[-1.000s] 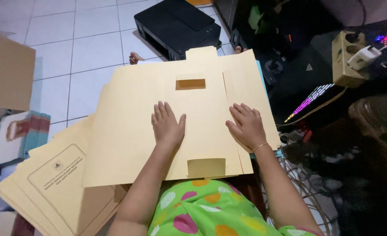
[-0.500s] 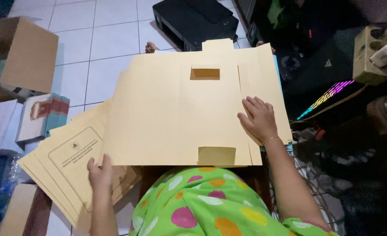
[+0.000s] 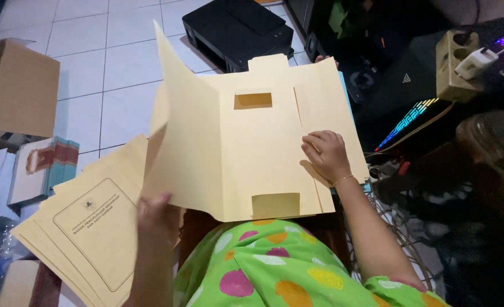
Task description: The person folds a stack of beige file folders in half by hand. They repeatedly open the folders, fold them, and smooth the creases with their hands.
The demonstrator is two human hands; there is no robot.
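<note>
Hands at work on a manila folder [image 3: 252, 148], seen from our head camera: our left hand [image 3: 158, 219] grips the folder's left flap, fingers closed on its lower edge, lifting it upright. Our right hand [image 3: 327, 154] lies flat, fingers open, pressing the right panel. A stack of printed folders [image 3: 87, 227] sits just left, a black printer [image 3: 237, 28] beyond on the tiled floor [image 3: 92, 57].

The folder [image 3: 257, 153] is plain manila yellow, with a darker tan window near its top. The stack [image 3: 87, 227] just left of the folder is the same yellow with a black printed frame. Below the folder, the shirt [image 3: 274, 267] is lime green with pink, yellow and orange dots. Above the folder sits a black printer [image 3: 237, 28] on white floor tiles [image 3: 81, 51]. Right of the folder, a rainbow-lit strip [image 3: 411, 119].
</note>
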